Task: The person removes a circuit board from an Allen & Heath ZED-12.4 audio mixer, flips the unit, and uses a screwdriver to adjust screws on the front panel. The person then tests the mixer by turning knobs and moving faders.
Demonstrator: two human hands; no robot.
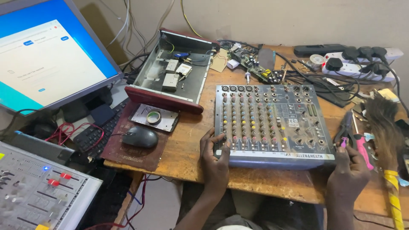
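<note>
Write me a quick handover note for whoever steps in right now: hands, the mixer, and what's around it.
Left hand grips the audio mixer's front-left corner; right hand holds its front-right corner. The mixer sits flat on the wooden table, still cased, knobs on. An opened metal chassis lies behind-left, a loose circuit board behind, pliers and pink screwdriver at right. No disassembly of the mixer is visible.
</note>
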